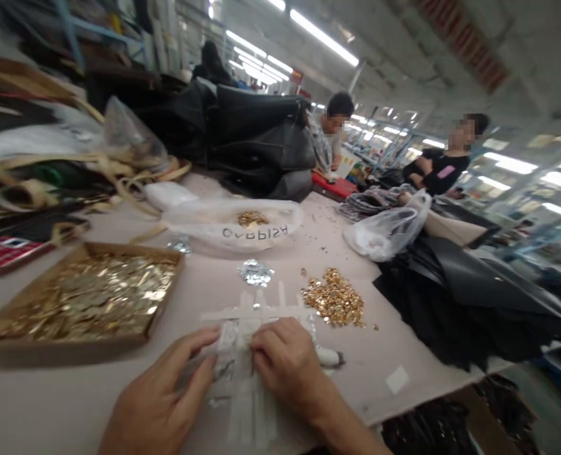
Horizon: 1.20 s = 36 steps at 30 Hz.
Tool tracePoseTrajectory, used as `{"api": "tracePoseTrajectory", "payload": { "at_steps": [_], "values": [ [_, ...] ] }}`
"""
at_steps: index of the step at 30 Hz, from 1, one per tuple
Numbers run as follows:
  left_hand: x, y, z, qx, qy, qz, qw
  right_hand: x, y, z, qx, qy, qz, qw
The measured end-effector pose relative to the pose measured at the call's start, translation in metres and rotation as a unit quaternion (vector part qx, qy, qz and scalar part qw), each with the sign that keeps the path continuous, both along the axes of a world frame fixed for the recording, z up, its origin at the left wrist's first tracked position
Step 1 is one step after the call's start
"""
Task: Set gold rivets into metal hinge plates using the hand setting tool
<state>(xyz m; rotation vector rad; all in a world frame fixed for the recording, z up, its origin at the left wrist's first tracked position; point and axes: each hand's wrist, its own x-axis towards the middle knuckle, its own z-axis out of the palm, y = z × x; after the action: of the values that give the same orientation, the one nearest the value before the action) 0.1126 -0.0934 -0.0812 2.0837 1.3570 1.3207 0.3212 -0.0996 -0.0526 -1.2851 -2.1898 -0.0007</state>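
Strips of pale tape [252,417] cross over a clear plastic piece on the table in front of me. My left hand [167,392] lies at its left side, thumb and fingers apart, with no object visible between them. My right hand [287,363] rests on the taped patch, its fingers pinched together; whatever they hold is hidden. Beside the right wrist lies a white tool with a dark tip [330,357]. Beyond the hands are a small pile of silver discs [256,272] and a heap of small gold metal pieces [335,298].
At left stands a cardboard tray [76,344] of flat gold pieces. Behind are a plastic bag [205,221] with gold parts and black sheet material [261,126]. More black sheets [474,297] line the right edge. Two people [444,161] [335,126] are farther back.
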Motion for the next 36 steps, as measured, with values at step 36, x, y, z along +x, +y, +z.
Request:
{"api": "tracePoseTrajectory", "payload": {
  "at_steps": [36],
  "values": [
    [0.024, -0.021, -0.011, 0.035, 0.227, -0.113, 0.967, 0.015, 0.081, 0.026, -0.155, -0.233, 0.085, 0.956]
  ]
}}
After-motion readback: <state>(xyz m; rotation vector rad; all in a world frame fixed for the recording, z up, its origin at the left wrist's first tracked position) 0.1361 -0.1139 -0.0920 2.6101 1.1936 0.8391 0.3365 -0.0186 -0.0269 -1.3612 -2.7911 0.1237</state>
